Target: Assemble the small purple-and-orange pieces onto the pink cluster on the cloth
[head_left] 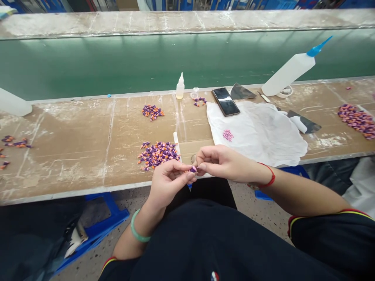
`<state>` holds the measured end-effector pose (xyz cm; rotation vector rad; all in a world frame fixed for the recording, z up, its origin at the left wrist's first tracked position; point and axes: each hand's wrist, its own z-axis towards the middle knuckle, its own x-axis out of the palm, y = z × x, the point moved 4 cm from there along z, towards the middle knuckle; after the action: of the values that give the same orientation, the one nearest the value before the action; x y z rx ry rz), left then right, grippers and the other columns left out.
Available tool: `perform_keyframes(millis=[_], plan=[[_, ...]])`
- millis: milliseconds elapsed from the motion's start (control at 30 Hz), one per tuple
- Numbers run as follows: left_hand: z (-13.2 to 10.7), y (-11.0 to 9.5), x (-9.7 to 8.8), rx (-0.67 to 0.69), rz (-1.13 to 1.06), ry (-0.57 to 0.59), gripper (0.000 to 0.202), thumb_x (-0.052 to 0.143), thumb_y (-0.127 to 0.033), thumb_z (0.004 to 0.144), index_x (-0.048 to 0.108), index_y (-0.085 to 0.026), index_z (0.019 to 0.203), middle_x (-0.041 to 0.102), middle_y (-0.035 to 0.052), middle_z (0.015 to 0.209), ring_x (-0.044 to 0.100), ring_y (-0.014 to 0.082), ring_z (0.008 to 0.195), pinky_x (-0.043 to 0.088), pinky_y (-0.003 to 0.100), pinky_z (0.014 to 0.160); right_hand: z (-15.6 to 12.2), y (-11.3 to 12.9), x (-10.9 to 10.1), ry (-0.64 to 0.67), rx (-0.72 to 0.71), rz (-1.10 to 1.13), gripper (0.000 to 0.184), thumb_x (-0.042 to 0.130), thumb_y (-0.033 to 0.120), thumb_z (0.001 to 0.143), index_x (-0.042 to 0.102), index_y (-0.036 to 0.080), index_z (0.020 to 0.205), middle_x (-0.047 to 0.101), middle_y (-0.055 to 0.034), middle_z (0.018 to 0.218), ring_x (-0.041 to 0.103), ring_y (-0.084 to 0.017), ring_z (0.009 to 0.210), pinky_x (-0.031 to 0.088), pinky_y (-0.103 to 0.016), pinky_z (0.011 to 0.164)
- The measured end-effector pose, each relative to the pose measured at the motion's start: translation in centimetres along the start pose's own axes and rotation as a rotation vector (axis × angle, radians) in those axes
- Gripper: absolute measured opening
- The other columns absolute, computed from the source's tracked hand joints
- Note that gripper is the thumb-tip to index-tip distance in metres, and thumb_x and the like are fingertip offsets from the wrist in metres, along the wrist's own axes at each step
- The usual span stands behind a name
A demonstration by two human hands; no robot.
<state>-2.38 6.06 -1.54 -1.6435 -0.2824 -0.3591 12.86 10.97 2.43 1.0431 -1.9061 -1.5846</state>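
Between the thumb and fingers of my left hand (166, 181) is a small purple-and-pink piece (193, 169). My right hand (222, 162) is closed in a pinch right beside that piece; whatever its fingertips hold is too small to make out. Close behind my left hand lies a heap of small purple, orange and pink pieces (158, 154). A white cloth (258, 132) spreads beyond my right hand, with a little pile of tiny pink bits (227, 135) on it.
A small dropper bottle (180, 88) stands at the bench's back edge near a phone (225, 101). A large white bottle with a blue nozzle (288, 74) leans at right, by a tape roll (284, 92). Behind runs a green belt (131, 66). More pieces (357, 120) lie far right.
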Motion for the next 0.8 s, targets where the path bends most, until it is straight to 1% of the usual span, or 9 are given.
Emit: perform_keyframes(millis=[133,300,500,633,800], plan=[[-0.2,-0.5,0.5,0.045,0.007,0.011,0.022,0.088,-0.030,0.069,0.073,-0.015,0.074,0.077,0.0034,0.070,0.073,0.0139,0.055,0.061,0.017,0.054,-0.5,0.3,0.1,-0.003,-0.032,0.000,0.016,0.059,0.031,0.088,0.052,0.018,0.081,0.060,-0.0011,0.076,0.056,-0.013,0.070,0.045,-0.024,0.064],[-0.3,-0.8,0.8,0.076,0.058,0.018,0.017,0.087,-0.026,0.070,0.074,-0.016,0.075,0.077,0.0036,0.072,0.073,0.0145,0.057,0.062,0.019,0.055,-0.9,0.2,0.0,-0.033,-0.087,0.006,0.009,0.057,0.025,0.086,0.053,0.018,0.081,0.062,-0.0011,0.076,0.057,-0.013,0.069,0.045,-0.024,0.062],[-0.4,-1.0,1.1,0.117,0.072,0.020,0.012,0.085,-0.020,0.072,0.074,-0.017,0.076,0.076,0.0015,0.071,0.073,0.0132,0.058,0.062,0.018,0.057,-1.1,0.4,0.0,-0.064,-0.131,-0.055,0.004,0.054,0.021,0.083,0.053,0.018,0.081,0.062,-0.0002,0.075,0.056,-0.012,0.065,0.044,-0.023,0.059],[-0.3,-1.2,1.3,0.138,0.100,0.026,0.014,0.085,-0.023,0.072,0.073,-0.016,0.076,0.074,0.0017,0.068,0.073,0.0140,0.057,0.062,0.019,0.056,-1.3,0.6,0.0,-0.081,-0.148,-0.092,0.004,0.053,0.022,0.082,0.053,0.018,0.080,0.062,-0.0002,0.073,0.057,-0.012,0.063,0.044,-0.023,0.056],[-0.5,-1.3,1.6,0.156,0.152,0.013,0.017,0.085,-0.029,0.073,0.074,-0.016,0.075,0.074,0.0027,0.067,0.072,0.0149,0.057,0.062,0.022,0.055,-1.6,1.0,0.1,-0.122,-0.185,-0.197,0.008,0.054,0.024,0.085,0.053,0.019,0.079,0.063,-0.0005,0.072,0.058,-0.012,0.063,0.044,-0.022,0.055]])
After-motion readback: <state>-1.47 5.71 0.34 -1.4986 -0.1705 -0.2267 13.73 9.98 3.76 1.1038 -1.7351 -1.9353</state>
